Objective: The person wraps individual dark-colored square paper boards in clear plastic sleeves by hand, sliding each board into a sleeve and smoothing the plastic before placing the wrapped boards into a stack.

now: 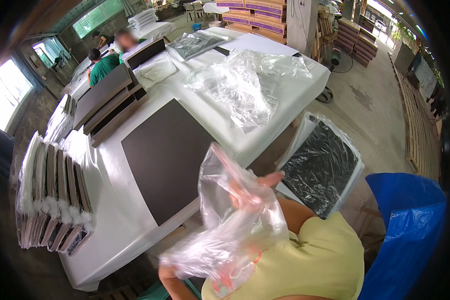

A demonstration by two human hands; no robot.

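White sheeting covers the long work table in this open-sided workshop. Close to the camera, both hands are busy with a clear plastic bag, held up in front of the chest, off the table and just beside its near edge. The right hand is pushed inside the bag, fingers spread against the film as if opening it out. The left hand is low down, closed on the bunched lower end of the bag; its fingers show only dimly through the plastic.

Judging from this, the bag is being opened and nothing is in it yet. A dark flat board lies bare on the sheeting right ahead, unwrapped. Beside the right elbow a similar dark board in plastic wrap leans below the table edge, apparently finished. More loose bags lie crumpled further along the table, and a row of wrapped boards stands on edge at the left end. A stack of bare dark boards waits beyond. Far back, a person in a green shirt works at the table's other end, near stacked cartons.
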